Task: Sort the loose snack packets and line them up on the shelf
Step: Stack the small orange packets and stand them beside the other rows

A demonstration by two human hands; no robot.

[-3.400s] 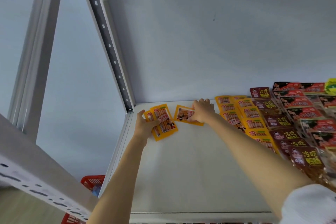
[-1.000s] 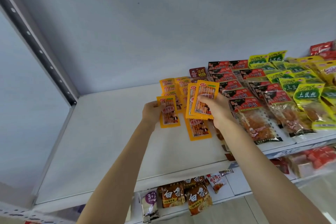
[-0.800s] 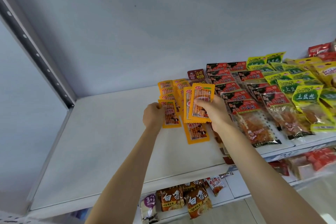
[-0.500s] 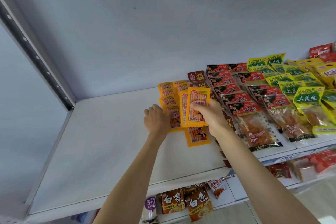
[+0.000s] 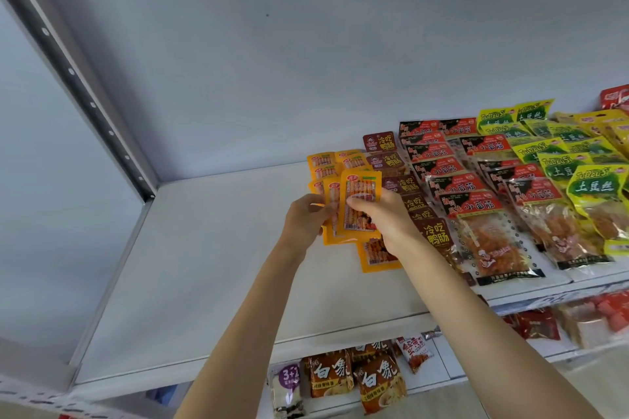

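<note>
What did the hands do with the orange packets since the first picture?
Both hands carried the orange packets from the shelf's left corner rightward to the orange row. The left hand and the right hand now hold the bunch together; before, each held its own. One orange packet lies below them on the shelf. The other snack rows stayed as they were.

Both hands — left hand (image 5: 304,219), right hand (image 5: 384,221) — hold orange packets (image 5: 359,206) above shelf (image 5: 204,265).
</note>
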